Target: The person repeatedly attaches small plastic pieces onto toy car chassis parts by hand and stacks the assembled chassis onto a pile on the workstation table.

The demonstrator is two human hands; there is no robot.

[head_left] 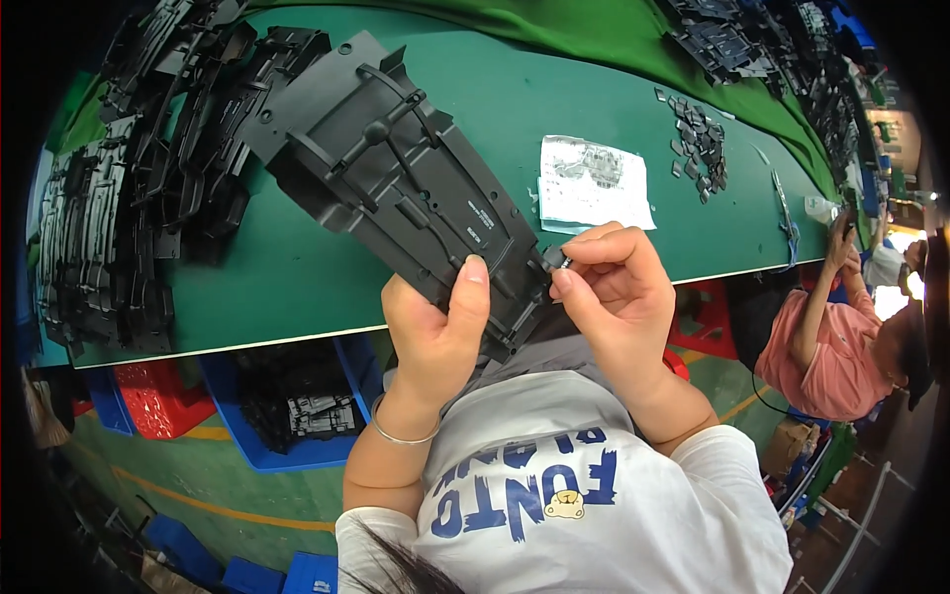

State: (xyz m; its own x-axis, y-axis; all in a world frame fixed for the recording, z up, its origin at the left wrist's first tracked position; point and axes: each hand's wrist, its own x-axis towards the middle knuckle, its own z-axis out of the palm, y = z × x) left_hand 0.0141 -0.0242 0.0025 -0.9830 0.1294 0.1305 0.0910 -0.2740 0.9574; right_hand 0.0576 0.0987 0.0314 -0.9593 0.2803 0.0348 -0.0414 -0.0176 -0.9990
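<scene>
A long black molded plastic panel [426, 193], ribbed and shaped like a toy car's underside, slants across the front of the table. My left hand [440, 332] grips its near part, with the thumb lying on top. At the panel's near right edge, my right hand [618, 297] pinches a small dark piece [560, 259] between thumb and forefinger. That piece is too small to tell its kind; it touches or nearly touches the panel. Beyond my right hand lies a printed paper sheet [594, 183] with a grey picture.
Stacked black plastic panels [99, 228] crowd the table's left side. Small dark pieces [701, 148] are scattered at the right, near cutting pliers or similar tool with blue handles [789, 233]. A blue bin [247, 436] holds parts below the table edge. Another person [831, 342] sits at the right.
</scene>
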